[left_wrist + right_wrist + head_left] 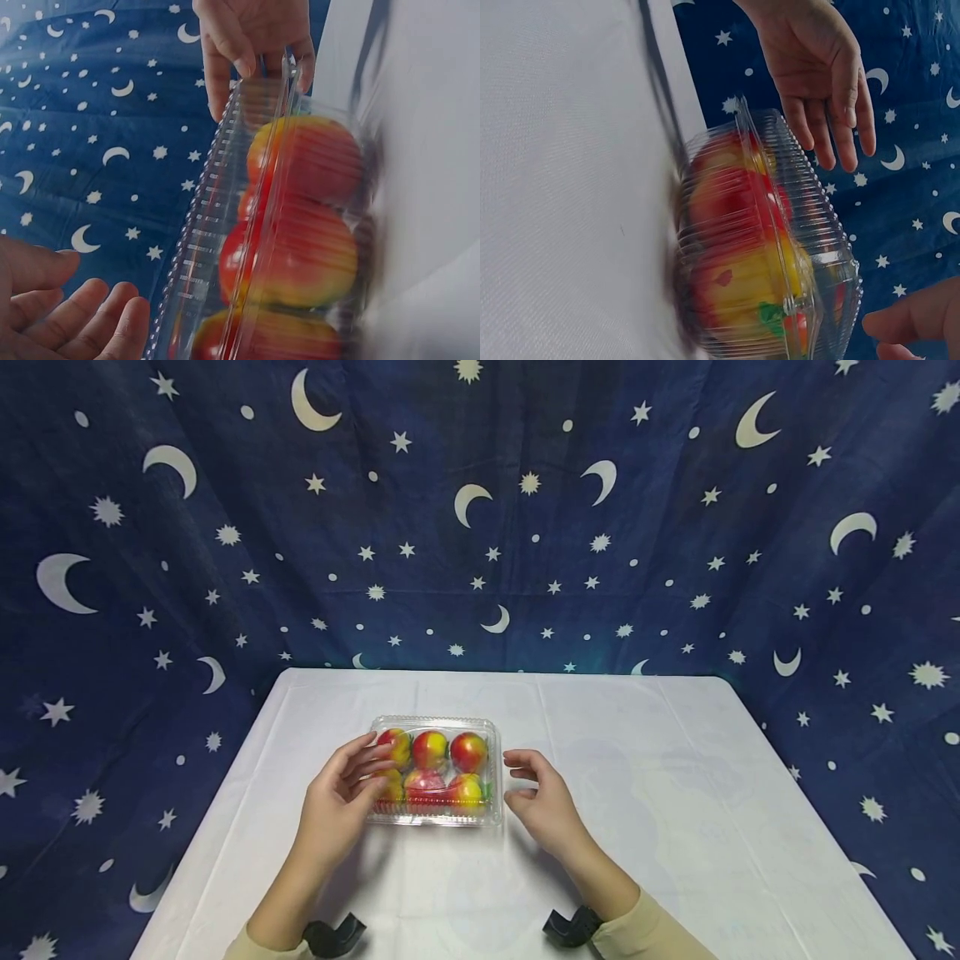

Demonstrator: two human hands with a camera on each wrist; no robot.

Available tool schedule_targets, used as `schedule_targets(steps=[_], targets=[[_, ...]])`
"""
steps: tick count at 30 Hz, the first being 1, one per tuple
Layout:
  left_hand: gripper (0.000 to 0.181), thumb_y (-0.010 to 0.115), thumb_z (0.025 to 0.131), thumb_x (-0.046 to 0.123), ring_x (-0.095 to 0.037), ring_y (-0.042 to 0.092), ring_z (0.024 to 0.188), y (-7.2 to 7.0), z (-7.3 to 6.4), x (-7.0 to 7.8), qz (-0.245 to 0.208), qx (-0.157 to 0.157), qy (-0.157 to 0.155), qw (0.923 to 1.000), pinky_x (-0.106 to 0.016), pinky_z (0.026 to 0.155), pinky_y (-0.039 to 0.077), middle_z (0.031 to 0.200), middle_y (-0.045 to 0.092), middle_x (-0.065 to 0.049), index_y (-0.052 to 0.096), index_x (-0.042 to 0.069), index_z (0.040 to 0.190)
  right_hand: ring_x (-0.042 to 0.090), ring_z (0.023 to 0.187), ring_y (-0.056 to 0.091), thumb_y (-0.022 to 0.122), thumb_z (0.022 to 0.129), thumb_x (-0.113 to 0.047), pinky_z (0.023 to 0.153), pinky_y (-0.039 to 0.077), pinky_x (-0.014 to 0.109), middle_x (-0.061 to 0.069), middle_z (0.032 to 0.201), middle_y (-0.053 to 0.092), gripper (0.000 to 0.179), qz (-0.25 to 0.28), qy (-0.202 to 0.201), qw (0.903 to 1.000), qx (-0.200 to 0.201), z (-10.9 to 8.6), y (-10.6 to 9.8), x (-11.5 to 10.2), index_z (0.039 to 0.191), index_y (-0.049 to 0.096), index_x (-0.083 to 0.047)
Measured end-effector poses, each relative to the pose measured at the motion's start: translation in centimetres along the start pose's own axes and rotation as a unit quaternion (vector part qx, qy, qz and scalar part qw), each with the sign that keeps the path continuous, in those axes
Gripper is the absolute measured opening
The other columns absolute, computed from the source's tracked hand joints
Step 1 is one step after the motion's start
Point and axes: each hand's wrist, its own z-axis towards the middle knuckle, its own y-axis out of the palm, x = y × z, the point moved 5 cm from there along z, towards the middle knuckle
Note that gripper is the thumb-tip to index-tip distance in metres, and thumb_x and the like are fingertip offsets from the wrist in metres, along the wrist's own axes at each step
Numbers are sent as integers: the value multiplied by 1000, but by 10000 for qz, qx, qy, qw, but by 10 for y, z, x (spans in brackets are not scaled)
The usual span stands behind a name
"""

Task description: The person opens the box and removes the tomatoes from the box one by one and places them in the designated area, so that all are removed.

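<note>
A clear plastic clamshell box lies closed on the table, holding several round red-and-yellow fruits. My left hand is over the box's left end, its fingers spread and loosely bent; whether they touch the lid I cannot tell. Just off the right end is my right hand, its fingers relaxed and a small gap from the box. In the left wrist view the box stretches between both hands. A scrap of green shows beside one fruit in the right wrist view.
A white cloth covers the table. Behind and at both sides hangs a dark blue curtain with moons and stars. Black bands sit on both wrists, below beige sleeves.
</note>
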Motion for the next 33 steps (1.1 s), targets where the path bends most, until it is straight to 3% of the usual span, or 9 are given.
schedule_targets(steps=[4, 14, 22, 28, 33], targets=[[62, 71, 95, -12, -14, 76, 117, -8, 1, 0, 73, 146, -41, 9999, -17, 97, 59, 137, 67, -30, 54, 5, 153, 36, 137, 58, 70, 90, 4, 110, 51, 57, 6, 143, 64, 53, -214, -173, 9996, 19, -3, 2, -5, 141, 62, -11], [61, 70, 96, -12, -7, 75, 116, -31, 2, -2, 299, 486, -264, 9980, -14, 97, 57, 137, 71, -15, 54, 4, 153, 29, 138, 55, 75, 91, -1, 115, 46, 63, 0, 146, 61, 52, -500, -681, 9964, 45, -9, 6, -19, 140, 64, -13], [58, 67, 97, -12, -3, 76, 111, -46, 2, -9, 391, 560, -505, 9964, -13, 92, 59, 132, 73, 4, 54, 1, 152, 28, 147, 49, 80, 87, -3, 121, 40, 66, -2, 146, 60, 52, -843, -1040, 9910, 29, -11, 11, -27, 136, 67, -14], [52, 64, 101, -8, 0, 74, 109, -50, 0, -15, 469, 509, -838, 9941, -14, 87, 60, 124, 70, 22, 54, 0, 152, 28, 145, 48, 84, 85, -4, 118, 45, 66, 1, 147, 60, 51, -1168, -1279, 9849, 22, -13, 16, -34, 132, 69, -16], [52, 63, 101, -7, -1, 74, 110, -52, 0, -21, 540, 469, -1094, 9914, -14, 87, 61, 125, 70, 20, 54, 1, 152, 27, 143, 48, 85, 84, -3, 116, 44, 66, 6, 148, 60, 52, -1280, -1542, 9797, 20, -14, 21, -40, 132, 70, -16]])
